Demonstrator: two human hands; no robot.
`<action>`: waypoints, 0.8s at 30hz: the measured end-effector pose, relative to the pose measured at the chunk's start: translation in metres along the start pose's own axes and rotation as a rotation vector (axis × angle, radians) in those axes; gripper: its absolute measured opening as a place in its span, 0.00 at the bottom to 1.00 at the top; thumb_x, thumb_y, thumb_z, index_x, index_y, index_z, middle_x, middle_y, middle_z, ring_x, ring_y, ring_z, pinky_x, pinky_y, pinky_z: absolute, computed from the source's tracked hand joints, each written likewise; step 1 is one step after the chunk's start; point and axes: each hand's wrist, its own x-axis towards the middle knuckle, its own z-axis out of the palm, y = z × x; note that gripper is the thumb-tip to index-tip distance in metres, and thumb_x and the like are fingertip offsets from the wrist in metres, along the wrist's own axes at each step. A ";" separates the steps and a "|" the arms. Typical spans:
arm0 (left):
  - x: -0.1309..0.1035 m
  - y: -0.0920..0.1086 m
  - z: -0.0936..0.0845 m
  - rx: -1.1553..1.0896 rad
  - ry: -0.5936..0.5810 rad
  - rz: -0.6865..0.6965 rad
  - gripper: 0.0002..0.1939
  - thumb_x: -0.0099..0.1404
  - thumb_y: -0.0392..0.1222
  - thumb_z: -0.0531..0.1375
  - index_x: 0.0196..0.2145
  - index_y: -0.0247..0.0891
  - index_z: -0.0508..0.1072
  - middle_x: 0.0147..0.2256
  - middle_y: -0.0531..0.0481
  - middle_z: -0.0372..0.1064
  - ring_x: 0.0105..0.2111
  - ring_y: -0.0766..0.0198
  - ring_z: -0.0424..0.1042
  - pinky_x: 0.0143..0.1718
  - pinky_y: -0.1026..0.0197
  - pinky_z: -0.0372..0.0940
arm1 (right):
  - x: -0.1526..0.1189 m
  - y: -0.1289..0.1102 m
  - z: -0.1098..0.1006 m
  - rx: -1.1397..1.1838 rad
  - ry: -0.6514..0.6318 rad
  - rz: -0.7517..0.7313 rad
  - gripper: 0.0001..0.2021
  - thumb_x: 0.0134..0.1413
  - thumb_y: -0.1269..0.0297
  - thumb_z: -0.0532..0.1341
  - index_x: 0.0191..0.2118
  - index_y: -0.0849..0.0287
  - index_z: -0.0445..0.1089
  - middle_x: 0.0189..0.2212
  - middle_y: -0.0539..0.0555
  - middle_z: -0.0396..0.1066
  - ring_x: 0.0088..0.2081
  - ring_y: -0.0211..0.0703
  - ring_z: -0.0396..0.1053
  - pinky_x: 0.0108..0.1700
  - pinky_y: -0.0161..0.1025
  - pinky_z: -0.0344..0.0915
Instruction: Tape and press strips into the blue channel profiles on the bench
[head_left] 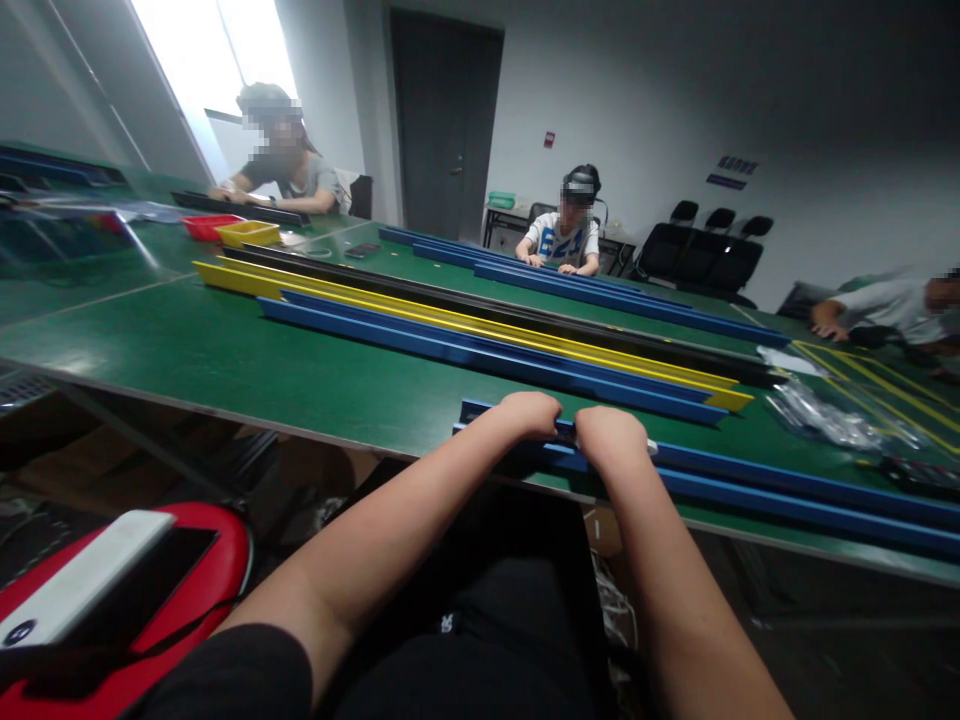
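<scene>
A long blue channel rail [750, 487] lies along the near edge of the table. My left hand [532, 415] is curled closed over its left part, the fingertips down at the channel. Just to the right, my right hand [613, 437] is closed over the same rail, knuckles up. A small dark piece [566, 432] shows in the channel between the two hands; its kind is unclear. Beside my right hand a small white end [652, 447] sticks out. Both sets of fingertips are largely hidden behind the backs of the hands.
Beyond lie blue [480, 350], yellow [465, 328] and black rails [525, 312]. Clear plastic bags [817, 415] are at right, red [212, 227] and yellow trays [249, 234] at far left. Several people sit around the table. A red stool [225, 535] stands at lower left.
</scene>
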 end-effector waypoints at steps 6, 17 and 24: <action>-0.011 -0.002 0.002 -0.005 0.079 0.020 0.12 0.62 0.47 0.58 0.42 0.44 0.76 0.43 0.44 0.77 0.43 0.54 0.76 0.41 0.58 0.68 | -0.008 -0.003 0.000 0.021 0.030 0.026 0.16 0.57 0.72 0.53 0.43 0.63 0.78 0.42 0.69 0.77 0.45 0.55 0.75 0.46 0.49 0.69; -0.030 -0.013 0.005 0.031 0.195 0.095 0.08 0.64 0.45 0.57 0.37 0.43 0.75 0.40 0.47 0.76 0.40 0.55 0.76 0.39 0.59 0.67 | -0.016 -0.013 -0.003 0.043 0.048 0.001 0.16 0.58 0.71 0.53 0.42 0.63 0.77 0.43 0.68 0.76 0.44 0.54 0.75 0.47 0.50 0.68; -0.057 -0.051 0.000 0.044 0.179 0.098 0.10 0.64 0.48 0.57 0.36 0.43 0.75 0.40 0.46 0.76 0.41 0.56 0.75 0.37 0.61 0.64 | -0.026 -0.037 -0.016 0.081 0.063 -0.133 0.18 0.62 0.55 0.54 0.47 0.59 0.75 0.43 0.64 0.76 0.46 0.52 0.74 0.48 0.45 0.66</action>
